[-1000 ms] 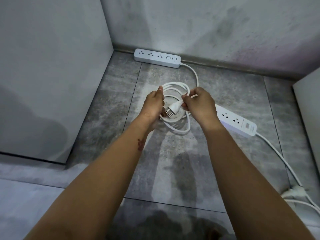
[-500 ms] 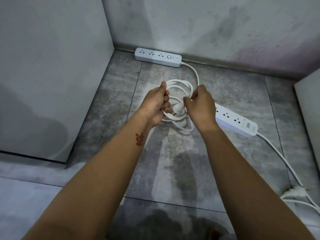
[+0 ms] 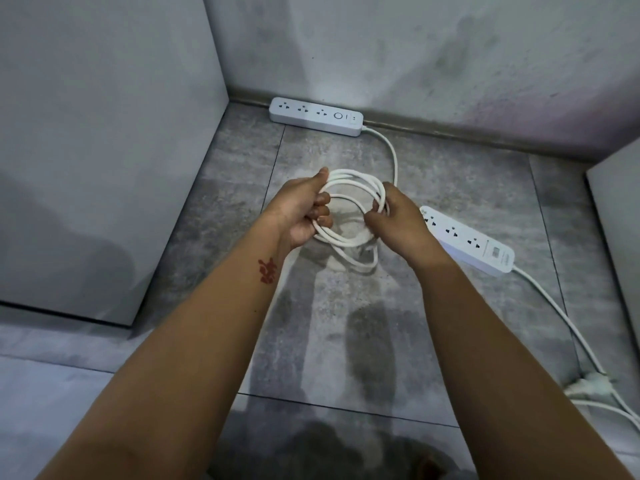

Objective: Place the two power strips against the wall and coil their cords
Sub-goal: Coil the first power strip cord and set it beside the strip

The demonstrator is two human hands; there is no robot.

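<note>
A white power strip (image 3: pixel 316 116) lies flat against the back wall. Its white cord runs from the right end down into a coil (image 3: pixel 349 183) of several loops held just above the floor. My left hand (image 3: pixel 301 213) grips the coil's left side, thumb on top. My right hand (image 3: pixel 398 221) pinches the coil's right side. The plug is hidden behind my right hand. A second white power strip (image 3: pixel 474 245) lies at an angle on the floor to the right, away from the wall, partly behind my right wrist. Its cord (image 3: pixel 568 327) trails loose toward the lower right.
The floor is grey stone tile (image 3: pixel 346 341). A grey panel (image 3: pixel 104 150) stands on the left and another grey panel edge (image 3: pixel 620 209) on the right. A white plug (image 3: pixel 588 384) with loose cord lies at the lower right edge.
Both hands have moved apart a little, widening the coil into a rounder loop. The plug, seen between the hands before, is now out of sight. My left wrist has turned palm-up.
</note>
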